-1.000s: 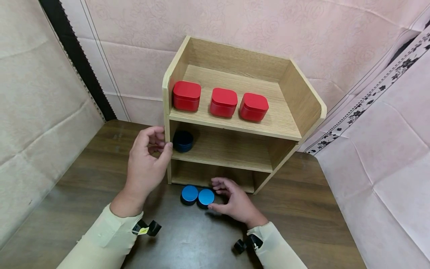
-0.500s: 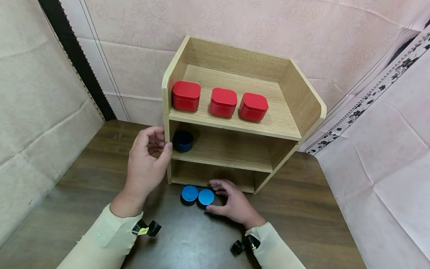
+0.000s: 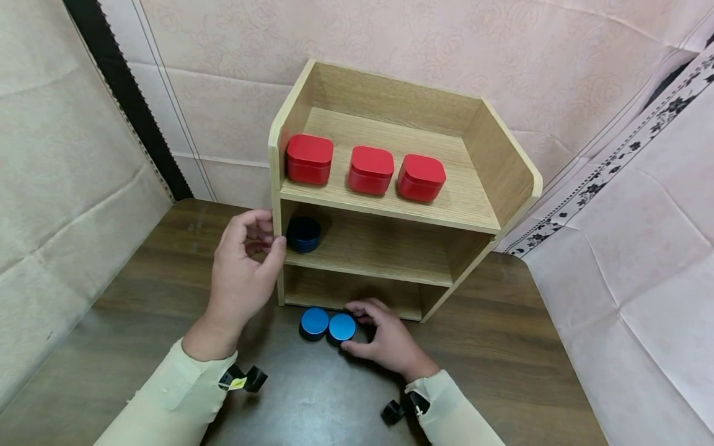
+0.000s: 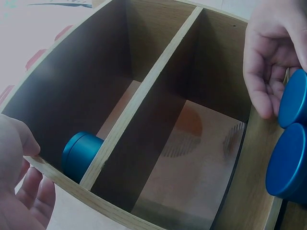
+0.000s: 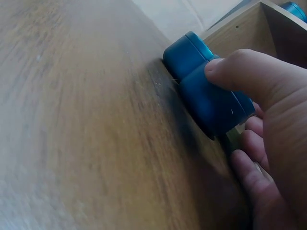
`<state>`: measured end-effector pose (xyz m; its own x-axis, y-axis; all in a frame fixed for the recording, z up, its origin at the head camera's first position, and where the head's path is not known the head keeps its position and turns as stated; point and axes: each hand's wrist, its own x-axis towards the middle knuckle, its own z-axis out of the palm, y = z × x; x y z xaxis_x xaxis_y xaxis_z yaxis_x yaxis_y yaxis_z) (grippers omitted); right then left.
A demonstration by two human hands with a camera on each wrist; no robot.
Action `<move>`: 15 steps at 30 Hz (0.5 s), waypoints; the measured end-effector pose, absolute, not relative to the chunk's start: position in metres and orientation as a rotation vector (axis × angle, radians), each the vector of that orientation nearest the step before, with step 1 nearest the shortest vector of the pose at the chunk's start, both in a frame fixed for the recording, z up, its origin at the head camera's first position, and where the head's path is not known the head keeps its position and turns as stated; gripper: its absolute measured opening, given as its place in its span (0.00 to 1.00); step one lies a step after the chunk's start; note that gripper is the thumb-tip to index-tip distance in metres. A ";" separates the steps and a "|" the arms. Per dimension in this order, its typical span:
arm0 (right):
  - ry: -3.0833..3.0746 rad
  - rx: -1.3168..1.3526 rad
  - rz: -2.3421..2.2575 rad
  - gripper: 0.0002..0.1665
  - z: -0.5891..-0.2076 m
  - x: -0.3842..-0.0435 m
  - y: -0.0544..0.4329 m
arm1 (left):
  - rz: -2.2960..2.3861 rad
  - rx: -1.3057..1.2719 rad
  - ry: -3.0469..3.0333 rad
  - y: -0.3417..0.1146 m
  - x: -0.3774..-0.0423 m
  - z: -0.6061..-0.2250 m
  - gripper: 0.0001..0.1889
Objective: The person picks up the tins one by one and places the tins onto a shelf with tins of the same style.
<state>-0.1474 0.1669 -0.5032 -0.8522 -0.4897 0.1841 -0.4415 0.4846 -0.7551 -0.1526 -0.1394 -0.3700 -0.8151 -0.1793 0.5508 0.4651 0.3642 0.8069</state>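
Observation:
My left hand (image 3: 245, 266) holds the left side panel of a small wooden shelf unit (image 3: 385, 215), thumb at the front edge and fingers on the outer side. On the tabletop before the unit, two round blue tins (image 3: 315, 322) stand side by side. My right hand (image 3: 390, 337) curves loosely around the right tin (image 3: 342, 328), its thumb in front and fingers behind. In the right wrist view the thumb overlaps this tin (image 5: 211, 100); firm contact cannot be told. A third blue tin (image 4: 82, 155) sits at the middle shelf's left end.
Three red lidded boxes (image 3: 310, 159) stand in a row on the top shelf. The brown wood-grain table (image 3: 502, 371) carries the unit. Pale patterned cloth (image 3: 401, 43) hangs behind and on both sides.
My right hand has shifted slightly left, bringing its thumb and fingers closer about the right tin. The left hand, boxes and tins look the same.

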 end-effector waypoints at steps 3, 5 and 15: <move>2.667 -0.841 -1.315 0.42 -0.502 -0.147 0.166 | -1.485 -0.247 -2.062 -0.139 -0.153 -0.370 0.22; 2.670 -0.834 -1.303 0.42 -0.502 -0.147 0.166 | -1.486 -0.247 -2.060 -0.139 -0.153 -0.370 0.22; 2.690 -0.803 -1.229 0.39 -0.503 -0.147 0.166 | -1.488 -0.257 -2.054 -0.139 -0.153 -0.370 0.22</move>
<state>-0.1474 0.1657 -0.5034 -0.8598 -0.4905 0.1423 -0.4286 0.5416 -0.7231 -0.1530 -0.1393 -0.3698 -0.8110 -0.1774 0.5575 0.4745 0.3579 0.8042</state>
